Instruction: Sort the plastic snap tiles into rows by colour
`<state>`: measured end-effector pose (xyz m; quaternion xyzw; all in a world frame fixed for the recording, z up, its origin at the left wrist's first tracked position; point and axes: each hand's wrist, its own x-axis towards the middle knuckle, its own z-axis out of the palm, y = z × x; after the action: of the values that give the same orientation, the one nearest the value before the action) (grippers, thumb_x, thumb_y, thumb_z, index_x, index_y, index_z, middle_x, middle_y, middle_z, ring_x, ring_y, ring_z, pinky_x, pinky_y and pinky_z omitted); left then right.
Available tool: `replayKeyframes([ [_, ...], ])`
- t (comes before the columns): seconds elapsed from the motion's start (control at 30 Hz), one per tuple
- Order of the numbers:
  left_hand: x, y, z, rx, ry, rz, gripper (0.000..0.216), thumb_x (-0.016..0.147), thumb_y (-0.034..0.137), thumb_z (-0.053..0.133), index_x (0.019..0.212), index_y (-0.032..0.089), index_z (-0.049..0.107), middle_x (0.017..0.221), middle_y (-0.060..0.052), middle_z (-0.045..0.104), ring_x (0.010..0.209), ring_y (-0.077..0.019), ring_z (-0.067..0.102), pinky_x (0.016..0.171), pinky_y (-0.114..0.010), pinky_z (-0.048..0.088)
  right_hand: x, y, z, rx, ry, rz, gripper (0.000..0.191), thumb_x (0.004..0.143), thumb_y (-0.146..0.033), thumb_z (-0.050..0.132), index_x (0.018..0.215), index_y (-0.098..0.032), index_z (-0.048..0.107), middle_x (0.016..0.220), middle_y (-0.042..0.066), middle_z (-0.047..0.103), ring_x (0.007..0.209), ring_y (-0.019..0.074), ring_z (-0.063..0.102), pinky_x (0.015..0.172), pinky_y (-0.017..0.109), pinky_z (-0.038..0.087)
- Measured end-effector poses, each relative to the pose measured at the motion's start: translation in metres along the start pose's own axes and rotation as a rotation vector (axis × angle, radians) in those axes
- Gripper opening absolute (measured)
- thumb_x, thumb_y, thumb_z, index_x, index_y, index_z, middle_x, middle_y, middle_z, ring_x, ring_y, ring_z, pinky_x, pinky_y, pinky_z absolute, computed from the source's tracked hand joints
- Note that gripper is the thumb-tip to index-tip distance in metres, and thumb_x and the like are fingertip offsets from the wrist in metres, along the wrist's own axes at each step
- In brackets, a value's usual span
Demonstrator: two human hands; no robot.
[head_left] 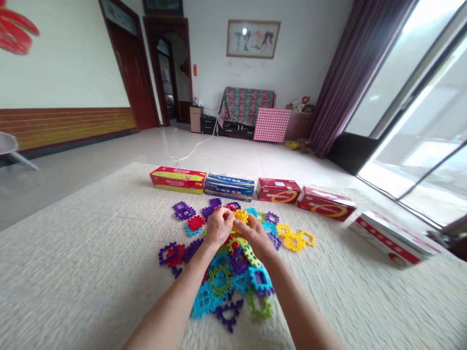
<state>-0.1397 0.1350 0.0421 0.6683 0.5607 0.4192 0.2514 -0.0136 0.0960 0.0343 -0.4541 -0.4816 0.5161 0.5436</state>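
Note:
Both hands meet above a heap of toothed plastic building pieces on a pale textured cover. My left hand is closed in a pinch; what it grips is hidden by its fingers. Close against it, my right hand has its thumb and curled fingers around a yellow building piece. Below the hands lie light blue pieces, a green frame piece and a dark purple piece. Purple pieces and a red piece are to the left. Several linked yellow pieces are at the right.
Along the far side stand a red and yellow box, a blue box, two dark red boxes and a white and red box. Beyond are a tiled floor, a white cord and a cloth-covered cabinet.

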Motion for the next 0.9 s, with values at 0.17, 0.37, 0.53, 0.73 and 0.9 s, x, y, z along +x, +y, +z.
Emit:
replayKeyframes([
  [0.17, 0.009, 0.018, 0.020, 0.007, -0.223, 0.122, 0.017, 0.079, 0.027, 0.052, 0.079, 0.018, 0.066, 0.072, -0.001, 0.068, 0.070, -0.0138, 0.061, 0.067, -0.022, 0.045, -0.004, -0.003, -0.074, -0.305, 0.222, -0.040, 0.043, 0.068, -0.045, 0.063, 0.100, -0.017, 0.055, 0.082, 0.004, 0.064, 0.072, 0.0178, 0.063, 0.059, 0.028, 0.053],
  [0.37, 0.019, 0.008, 0.030, 0.276, -0.356, 0.305, 0.025, 0.078, 0.022, 0.053, 0.097, 0.020, 0.068, 0.099, -0.005, 0.069, 0.093, -0.0188, 0.062, 0.087, -0.030, 0.046, -0.017, 0.003, -0.183, -0.658, 0.672, 0.012, 0.060, 0.068, -0.043, 0.055, 0.120, -0.013, 0.055, 0.083, 0.008, 0.066, 0.066, 0.0195, 0.065, 0.058, 0.031, 0.052],
  [0.53, 0.024, 0.003, 0.037, 0.440, -0.608, 0.536, 0.035, 0.069, 0.035, 0.065, 0.102, 0.025, 0.067, 0.120, -0.006, 0.059, 0.121, -0.0269, 0.048, 0.102, -0.040, 0.039, -0.023, 0.002, -0.230, -0.955, 0.658, 0.098, 0.051, 0.070, -0.039, 0.053, 0.113, -0.013, 0.063, 0.081, 0.009, 0.068, 0.072, 0.0232, 0.066, 0.066, 0.035, 0.051],
  [0.73, 0.042, -0.010, 0.024, 0.497, -0.673, 0.540, 0.028, 0.071, 0.024, 0.056, 0.096, 0.022, 0.068, 0.104, -0.005, 0.065, 0.103, -0.0213, 0.058, 0.094, -0.032, 0.044, -0.019, -0.005, -0.211, -1.263, 0.671, -0.336, 0.044, 0.072, -0.038, 0.055, 0.108, -0.016, 0.063, 0.120, 0.017, 0.057, 0.108, 0.0331, 0.056, 0.088, 0.048, 0.046],
  [0.9, 0.053, -0.031, 0.003, 0.531, -0.555, 0.438, 0.034, 0.066, 0.015, 0.052, 0.095, 0.020, 0.069, 0.104, -0.006, 0.065, 0.100, -0.0216, 0.059, 0.091, -0.031, 0.045, -0.019, -0.001, -0.124, -0.998, 0.060, -0.519, 0.021, 0.084, -0.024, 0.048, 0.099, -0.022, 0.064, 0.105, 0.008, 0.064, 0.092, 0.0203, 0.063, 0.082, 0.035, 0.050],
])
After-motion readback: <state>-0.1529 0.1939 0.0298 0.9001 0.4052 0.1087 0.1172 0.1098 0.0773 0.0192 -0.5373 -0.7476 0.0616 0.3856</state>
